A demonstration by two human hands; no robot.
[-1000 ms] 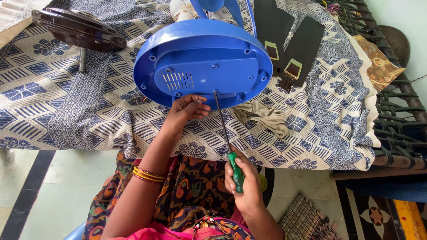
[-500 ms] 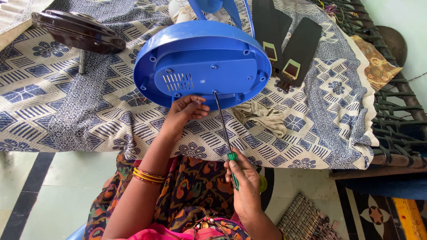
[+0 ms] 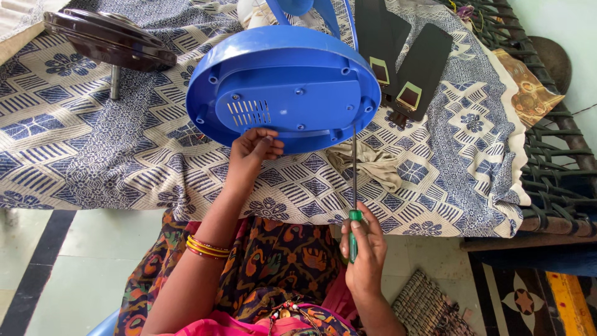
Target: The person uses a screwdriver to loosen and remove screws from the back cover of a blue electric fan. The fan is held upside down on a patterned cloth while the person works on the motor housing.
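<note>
A blue round fan base (image 3: 286, 87) lies tipped on its side on the patterned bed cover (image 3: 74, 143), its underside facing me with a vent grille and several screw holes. My left hand (image 3: 252, 152) touches the lower rim of the base, fingers curled, with gold bangles on the wrist. My right hand (image 3: 364, 249) grips the green handle of a long screwdriver (image 3: 354, 186). The shaft points up and its tip sits at the lower right edge of the base.
A dark brown fan motor (image 3: 109, 37) on a short rod lies at the back left. Two black fan blades (image 3: 404, 56) lie at the back right. A crumpled cloth (image 3: 373, 165) sits below the base. The woven cot frame (image 3: 553, 168) shows at the right.
The screwdriver has shifted right and now stands nearly upright, its tip moved from the middle of the underside to the lower right edge. My left hand stays at the rim.
</note>
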